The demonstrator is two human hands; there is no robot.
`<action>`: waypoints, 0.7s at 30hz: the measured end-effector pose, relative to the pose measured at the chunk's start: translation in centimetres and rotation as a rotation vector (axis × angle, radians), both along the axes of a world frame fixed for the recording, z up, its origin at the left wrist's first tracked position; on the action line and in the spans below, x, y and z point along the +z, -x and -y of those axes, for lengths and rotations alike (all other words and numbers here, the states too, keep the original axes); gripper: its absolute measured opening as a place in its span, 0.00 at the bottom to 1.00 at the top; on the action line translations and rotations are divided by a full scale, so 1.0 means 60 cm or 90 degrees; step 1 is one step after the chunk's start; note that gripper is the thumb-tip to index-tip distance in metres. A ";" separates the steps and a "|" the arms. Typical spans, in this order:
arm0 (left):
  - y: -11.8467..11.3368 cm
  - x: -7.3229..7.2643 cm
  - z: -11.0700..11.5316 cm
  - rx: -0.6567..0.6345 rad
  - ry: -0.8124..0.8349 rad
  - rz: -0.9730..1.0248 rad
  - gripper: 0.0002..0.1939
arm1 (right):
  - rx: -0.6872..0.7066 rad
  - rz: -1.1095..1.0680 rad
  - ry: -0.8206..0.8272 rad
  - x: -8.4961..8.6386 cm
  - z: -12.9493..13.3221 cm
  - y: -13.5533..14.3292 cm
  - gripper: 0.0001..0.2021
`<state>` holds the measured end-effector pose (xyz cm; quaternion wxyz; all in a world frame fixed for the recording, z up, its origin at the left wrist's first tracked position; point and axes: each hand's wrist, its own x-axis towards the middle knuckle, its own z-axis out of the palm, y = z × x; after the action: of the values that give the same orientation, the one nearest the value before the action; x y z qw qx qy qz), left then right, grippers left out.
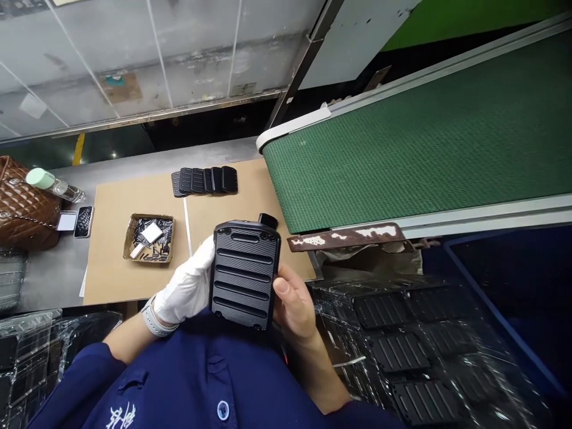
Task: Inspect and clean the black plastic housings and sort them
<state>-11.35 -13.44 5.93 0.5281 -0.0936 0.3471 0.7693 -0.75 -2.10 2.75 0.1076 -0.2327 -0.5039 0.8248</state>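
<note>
A black ribbed case (243, 277), with rounded corners and a short dark knob-like piece at its top right, is held upright in front of my chest. My left hand (190, 283), in a white glove, grips its left edge. The bare right hand (295, 301) closes round the lower right edge, thumb at the side and the other fingers partly hidden behind. Beyond the case, a row of overlapping black ribbed covers (204, 180) lies on the cardboard sheet (116, 199). A small box (126, 241) of little dark pieces, with white scraps on top, sits left of my hands.
A green conveyor belt (424, 137) rises to the right, with a rusty bar (346, 236) at its near edge. Clear plastic trays (393, 351) of black ribbed parts stand at lower right. A brown quilted bag (27, 208), bottle (53, 183) and phone (83, 221) are at left.
</note>
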 end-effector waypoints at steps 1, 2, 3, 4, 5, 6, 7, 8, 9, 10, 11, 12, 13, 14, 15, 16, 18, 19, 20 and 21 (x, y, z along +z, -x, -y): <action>0.001 0.000 0.002 0.002 -0.001 -0.001 0.20 | 0.001 -0.003 0.002 0.001 0.002 0.001 0.22; 0.001 0.000 0.004 0.002 -0.003 -0.002 0.20 | 0.002 -0.008 0.005 0.001 0.004 0.003 0.22; 0.002 0.000 0.005 0.001 -0.005 -0.006 0.21 | 0.004 -0.011 0.007 0.001 0.005 0.004 0.22; 0.003 0.001 0.007 0.000 -0.008 -0.010 0.21 | 0.005 -0.013 0.008 0.001 0.006 0.005 0.22; 0.003 0.001 0.008 0.000 -0.010 -0.017 0.22 | 0.007 -0.012 0.005 0.002 0.007 0.006 0.22; 0.004 0.002 0.009 0.002 -0.013 -0.024 0.22 | 0.009 -0.009 -0.001 0.002 0.008 0.007 0.22; 0.004 0.002 0.010 0.003 -0.017 -0.032 0.22 | 0.011 -0.005 -0.009 0.003 0.009 0.008 0.22; 0.004 0.002 0.011 0.003 -0.023 -0.039 0.21 | 0.012 -0.001 -0.017 0.003 0.009 0.009 0.23; 0.005 0.001 0.012 0.003 -0.030 -0.046 0.21 | 0.013 0.001 -0.023 0.004 0.010 0.010 0.23; 0.005 0.001 0.012 0.003 -0.038 -0.049 0.21 | 0.013 0.000 -0.026 0.005 0.011 0.010 0.23; 0.006 0.000 0.013 0.003 -0.044 -0.050 0.20 | 0.012 -0.002 -0.024 0.006 0.011 0.011 0.23; 0.007 -0.001 0.014 0.002 -0.048 -0.048 0.20 | 0.008 -0.007 -0.019 0.007 0.012 0.011 0.23; 0.007 -0.001 0.015 0.001 -0.050 -0.043 0.20 | 0.004 -0.011 -0.012 0.008 0.013 0.011 0.22; 0.008 -0.001 0.016 0.001 -0.049 -0.036 0.20 | 0.001 -0.016 -0.004 0.008 0.014 0.012 0.21; 0.008 -0.001 0.016 0.003 -0.045 -0.028 0.20 | -0.004 -0.021 0.002 0.009 0.015 0.012 0.21; 0.008 0.000 0.017 0.005 -0.039 -0.021 0.20 | -0.009 -0.026 0.007 0.009 0.016 0.011 0.20; 0.009 0.004 0.017 0.003 -0.028 -0.006 0.19 | -0.015 -0.036 0.010 0.009 0.017 0.011 0.19; 0.009 0.006 0.018 -0.001 -0.026 -0.001 0.19 | -0.017 -0.043 0.009 0.009 0.017 0.011 0.19; 0.008 0.007 0.019 -0.005 -0.026 0.002 0.19 | -0.019 -0.048 0.009 0.010 0.018 0.010 0.18; 0.008 0.008 0.019 -0.010 -0.029 0.004 0.20 | -0.019 -0.051 0.008 0.010 0.018 0.010 0.17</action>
<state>-11.84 -14.59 6.41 0.5374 -0.0815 0.3285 0.7724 -1.34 -3.16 3.34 0.1386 -0.2076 -0.4903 0.8351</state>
